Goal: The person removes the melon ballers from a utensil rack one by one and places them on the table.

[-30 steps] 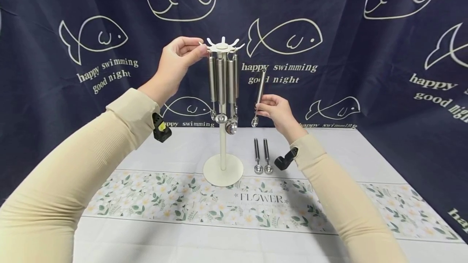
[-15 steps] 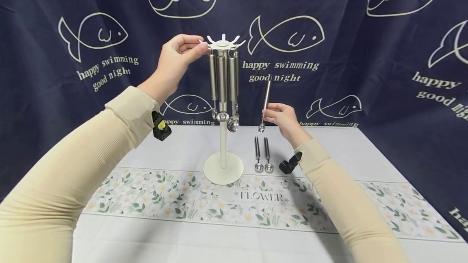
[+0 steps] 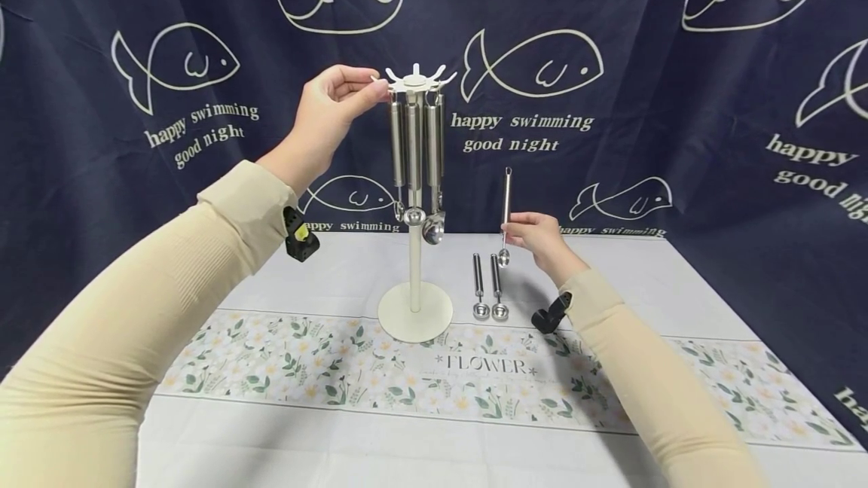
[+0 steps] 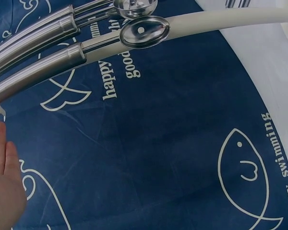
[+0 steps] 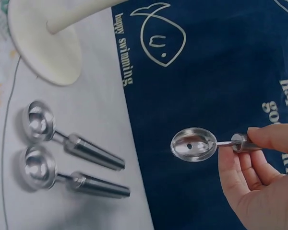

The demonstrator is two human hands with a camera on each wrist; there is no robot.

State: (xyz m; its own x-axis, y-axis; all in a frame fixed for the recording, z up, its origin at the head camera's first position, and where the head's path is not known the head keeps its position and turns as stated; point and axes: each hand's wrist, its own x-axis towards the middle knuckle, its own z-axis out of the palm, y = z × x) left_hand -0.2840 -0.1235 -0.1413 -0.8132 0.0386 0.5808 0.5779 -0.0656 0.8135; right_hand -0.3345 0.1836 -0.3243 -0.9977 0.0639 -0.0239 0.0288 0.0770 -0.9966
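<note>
- Lowered and carried rightward, away from the stand (image 3: 415, 266), since the earlier frames: the held scoop (image 3: 506, 198).
- This scoop is pinched between thumb and fingers of the right hand (image 3: 539, 238), low on its handle; it is kept nearly upright, bowl down, above the table (image 3: 285, 277) (a small hole can be seen in its oval bowl).
- By the left hand (image 3: 332, 102), a hook at the stand's top is pinched, as it was before.
- Several hanging scoops (image 3: 414, 149) are borne by the stand, handles up and bowls down, close together around the post.
- Two lying scoops (image 3: 481, 311) are laid side by side on the table, bowls toward the person, between the stand's base and the right wrist camera (image 3: 551, 313).
- Along the table, a floral band (image 3: 305, 367) is printed; behind, a navy curtain (image 3: 637, 141) is hung, marked with fish and whales.
</note>
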